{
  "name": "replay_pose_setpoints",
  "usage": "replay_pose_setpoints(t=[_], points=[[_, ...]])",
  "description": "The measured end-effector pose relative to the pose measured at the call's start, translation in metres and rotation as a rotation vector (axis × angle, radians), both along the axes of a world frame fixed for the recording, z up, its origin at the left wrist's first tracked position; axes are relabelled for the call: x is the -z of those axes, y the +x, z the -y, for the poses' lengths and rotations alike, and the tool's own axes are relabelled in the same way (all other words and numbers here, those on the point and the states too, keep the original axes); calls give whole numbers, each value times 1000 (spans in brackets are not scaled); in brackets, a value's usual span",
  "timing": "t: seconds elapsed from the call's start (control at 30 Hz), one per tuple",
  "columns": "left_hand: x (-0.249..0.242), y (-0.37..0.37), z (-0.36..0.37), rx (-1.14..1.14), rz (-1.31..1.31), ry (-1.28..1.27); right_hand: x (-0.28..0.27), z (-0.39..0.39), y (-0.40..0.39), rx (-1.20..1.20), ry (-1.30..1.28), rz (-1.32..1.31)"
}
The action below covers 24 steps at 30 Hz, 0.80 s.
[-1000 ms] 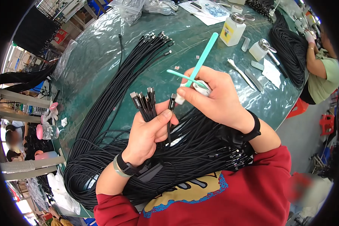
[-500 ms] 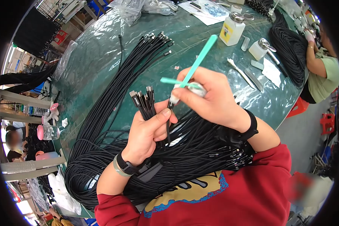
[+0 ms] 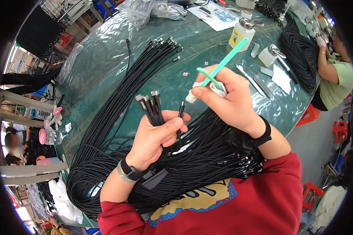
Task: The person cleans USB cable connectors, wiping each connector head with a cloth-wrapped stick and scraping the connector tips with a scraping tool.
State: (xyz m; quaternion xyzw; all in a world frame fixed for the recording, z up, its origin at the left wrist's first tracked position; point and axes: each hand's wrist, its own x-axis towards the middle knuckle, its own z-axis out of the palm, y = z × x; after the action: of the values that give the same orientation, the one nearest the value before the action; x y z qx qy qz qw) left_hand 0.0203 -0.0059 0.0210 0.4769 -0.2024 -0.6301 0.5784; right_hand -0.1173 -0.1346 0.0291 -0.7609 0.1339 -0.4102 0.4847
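Note:
My left hand is closed round a bunch of black cables, metal plugs pointing up. One cable plug stands apart from the bunch, pinched between thumb and finger. Up and to the right, my right hand is closed on a teal stick and a wad of white cloth. A second teal end curls beside the stick. The wad is a little above the single plug, not touching it. Beneath both hands a big coil of black cables spreads over the table.
Cable ends fan out at the far side of the green table. Bottles with metal caps stand at the back right, near a white brush-like tool and a paper slip. A co-worker sits at the right edge.
My right hand has moved up and right with the teal stick and cloth, away from the plug. The single plug is now uncovered in my left hand, which has barely moved.

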Motion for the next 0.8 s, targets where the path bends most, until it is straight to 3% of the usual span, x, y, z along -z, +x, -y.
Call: replay_pose_setpoints(t=[0.1, 0.23, 0.37, 0.47, 0.6, 0.8], points=[[-3, -6, -3, -71, 214, -42, -5, -4, -3, -34, 124, 8], [-4, -13, -4, -184, 350, -72, -3, -11, -2, -27, -7, -17], [-4, -15, -4, -178, 453, -77, 3, -14, 2, -57, -304, -34], [3, -17, -6, -205, 566, -141, -1, -11, 2, 80, -387, -47], [-3, -19, -3, -226, 560, -33, 3, -13, 0, 14, -444, -12], [0, -21, -2, -221, 572, -102, 4, -12, 0, 55, -353, -44]])
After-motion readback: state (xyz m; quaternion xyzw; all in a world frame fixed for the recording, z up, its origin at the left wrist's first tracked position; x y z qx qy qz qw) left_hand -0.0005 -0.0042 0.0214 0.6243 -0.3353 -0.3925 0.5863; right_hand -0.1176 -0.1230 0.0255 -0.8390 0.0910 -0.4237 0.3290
